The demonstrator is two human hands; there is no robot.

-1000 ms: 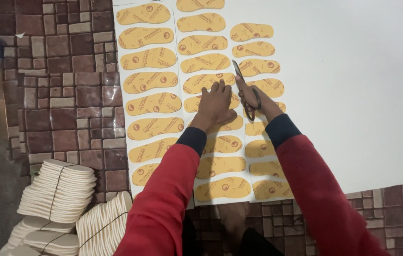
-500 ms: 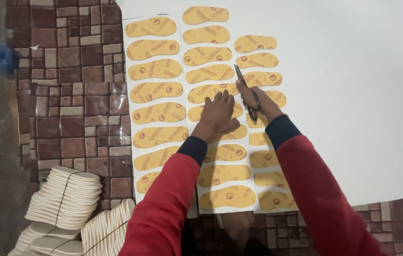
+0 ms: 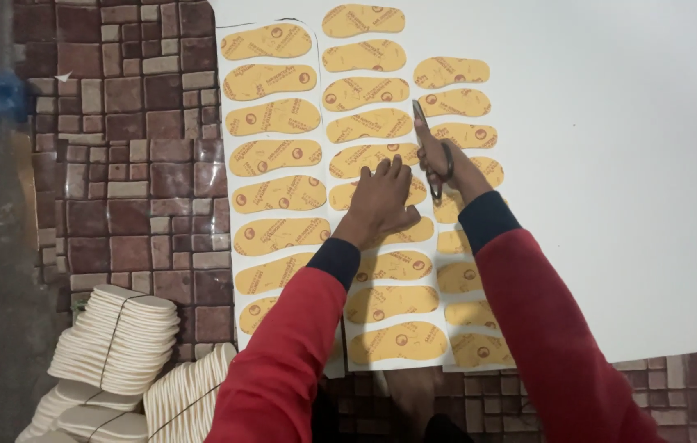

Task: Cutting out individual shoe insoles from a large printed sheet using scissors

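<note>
- Scissors (image 3: 430, 152) in right hand (image 3: 451, 168), fingers thru the handles, closed round them; blades point up along the gap betw. middle and right columns of prints.
- Sheet (image 3: 611, 164): big, white, rows of orange sole-shaped prints w/ small round marks.
- Left hand (image 3: 381, 201) flat on middle column, fingers spread.
- Floor (image 3: 119, 164): brown brick-pattern covering; tied stacks of pale soles (image 3: 119, 336) bottom left.
</note>
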